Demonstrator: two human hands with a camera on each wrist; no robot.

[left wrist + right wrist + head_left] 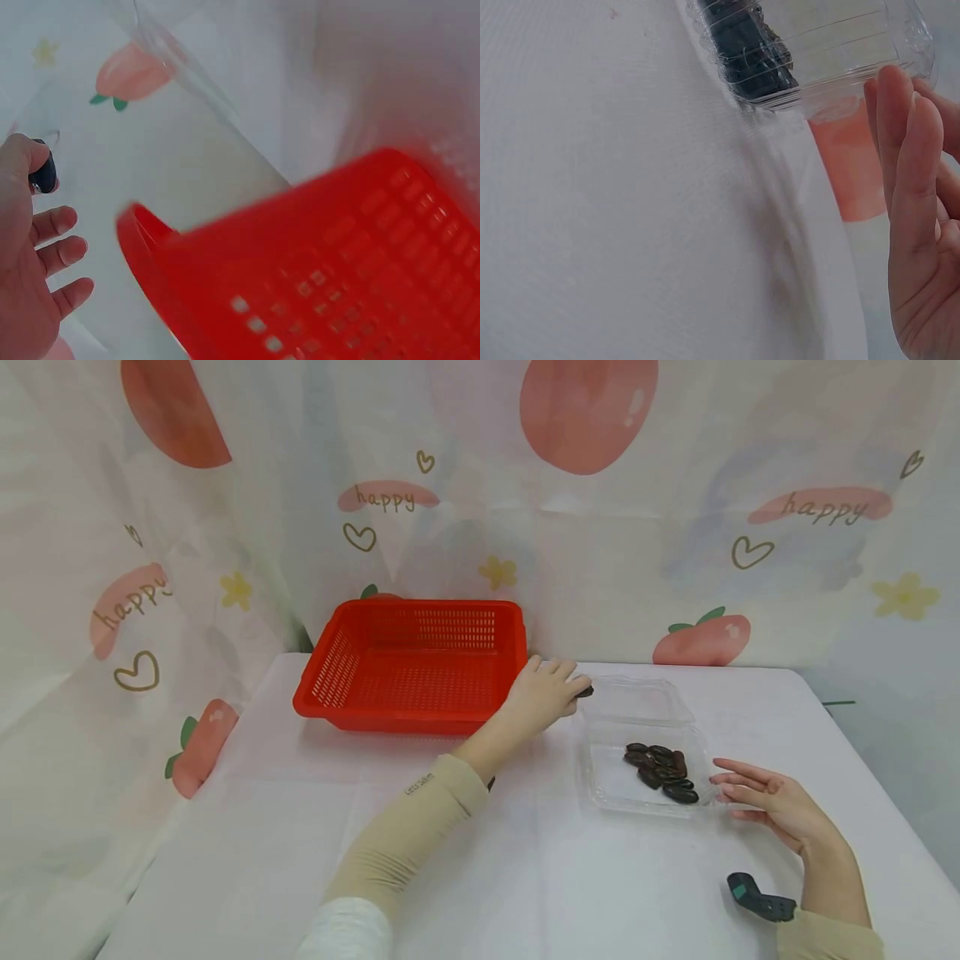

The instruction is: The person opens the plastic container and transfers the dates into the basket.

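Observation:
My left hand (542,692) pinches a dark, glossy date (45,166) between thumb and forefinger, its other fingers spread. It is above the table between the red plastic basket (423,724) and the lid of a clear plastic clamshell box (611,789). Several dark brown dates (662,767) lie in the box's near half, mostly toward its right side. At the right edge of the box is my right hand (780,802), fingers nearly straight and holding nothing. Its fingertips (919,112) look very close to the box's rim; I cannot tell if they touch.
A white cloth covers the table (480,877), and a fruit-printed curtain (622,552) hangs behind it. The basket's inside shows only its red slotted floor. A small dark device (759,897) shows beside my right wrist.

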